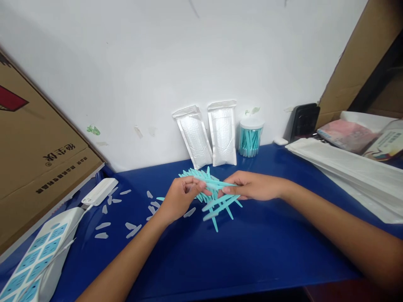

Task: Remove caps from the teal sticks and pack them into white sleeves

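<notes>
Slim teal eyebrow razors lie in a loose pile (189, 173) on the blue table, partly hidden behind my hands. My right hand (256, 185) is closed on the handle ends of several razors (217, 208), whose blade ends point left. One razor (217, 183) stretches between both hands. At its left end, my left hand (181, 199) pinches with thumb and fingers; whether a cap sits under those fingertips I cannot make out. Translucent blade caps (130, 226) lie scattered to the left of my left hand, and a single cap (189, 212) rests just beside it.
Two silvery bubble pouches (222, 134) lean on the wall beside a lidded clear jar (250, 138) of teal razors. A power strip (47, 247), a white adapter (100, 192) and a cardboard box (40, 155) stand left. White plastic sleeves (349, 172) lie right.
</notes>
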Available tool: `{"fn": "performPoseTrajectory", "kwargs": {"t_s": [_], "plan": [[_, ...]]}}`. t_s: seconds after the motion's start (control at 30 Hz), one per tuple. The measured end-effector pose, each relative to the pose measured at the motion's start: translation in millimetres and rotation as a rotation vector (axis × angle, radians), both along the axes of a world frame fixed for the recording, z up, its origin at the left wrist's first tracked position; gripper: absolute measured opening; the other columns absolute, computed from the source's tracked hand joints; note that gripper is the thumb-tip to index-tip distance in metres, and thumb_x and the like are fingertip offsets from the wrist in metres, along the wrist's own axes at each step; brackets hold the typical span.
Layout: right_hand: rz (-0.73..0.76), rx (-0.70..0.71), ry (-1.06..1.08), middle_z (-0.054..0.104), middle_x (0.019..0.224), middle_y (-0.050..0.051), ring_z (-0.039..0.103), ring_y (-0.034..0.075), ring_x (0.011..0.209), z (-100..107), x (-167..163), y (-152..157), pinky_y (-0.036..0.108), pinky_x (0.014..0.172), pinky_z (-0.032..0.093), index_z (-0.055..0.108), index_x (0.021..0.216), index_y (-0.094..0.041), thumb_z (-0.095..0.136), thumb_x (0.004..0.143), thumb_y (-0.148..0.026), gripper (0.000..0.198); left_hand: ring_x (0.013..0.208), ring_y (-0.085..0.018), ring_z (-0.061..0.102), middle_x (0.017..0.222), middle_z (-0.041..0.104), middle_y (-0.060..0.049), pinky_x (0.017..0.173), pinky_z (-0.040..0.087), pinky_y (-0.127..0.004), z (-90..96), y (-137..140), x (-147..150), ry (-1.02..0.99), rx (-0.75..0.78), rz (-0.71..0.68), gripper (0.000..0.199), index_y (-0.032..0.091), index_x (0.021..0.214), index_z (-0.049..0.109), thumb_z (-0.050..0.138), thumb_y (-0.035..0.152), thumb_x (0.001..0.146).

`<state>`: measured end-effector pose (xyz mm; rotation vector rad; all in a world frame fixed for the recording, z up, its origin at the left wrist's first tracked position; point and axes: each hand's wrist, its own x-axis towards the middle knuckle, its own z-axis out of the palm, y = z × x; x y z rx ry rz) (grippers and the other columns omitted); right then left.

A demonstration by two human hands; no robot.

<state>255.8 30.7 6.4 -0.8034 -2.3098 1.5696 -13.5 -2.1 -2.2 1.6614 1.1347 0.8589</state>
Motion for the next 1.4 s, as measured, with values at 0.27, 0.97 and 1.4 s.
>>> {"fn": "performPoseTrajectory", "kwargs": {"t_s": [0.27,0.97,1.4], "plan": [[-0.325,0.288,-0.206,0.045,0.076,-0.001,0.043,0.016,0.069,8,47,30,0.030,0.067,0.039,0.049,0.082,-0.021,0.044,0.098,-0.072,0.054,0.042,-0.004,0.017,0.057,0.028,0.010,0.038,0.015,-0.017,-4.7,20,-20,-0.341,-0.241,0.263,0.044,0.019,0.080,0.054,0.070,0.059,0.089],[-0.596,0.787,-0.592,0.072,0.099,0.013,0.066,0.028,0.088,-4,18,15,0.036,0.070,0.042,0.071,0.097,-0.018,0.050,0.102,-0.048,0.037,0.045,-0.002,0.023,0.076,0.050,0.004,0.038,0.016,-0.014,5.0,16,-23,-0.469,-0.252,0.186,0.028,0.018,0.103,0.060,0.072,0.041,0.091],[-0.660,0.763,-0.612,0.071,0.107,0.015,0.069,0.031,0.091,-29,-69,-14,0.037,0.069,0.045,0.061,0.105,-0.016,0.047,0.099,-0.066,0.052,0.045,-0.004,0.024,0.071,0.043,0.006,0.037,0.018,-0.015,10.0,15,-20,-0.464,-0.259,0.276,0.029,0.015,0.117,0.061,0.065,0.033,0.095]]}}
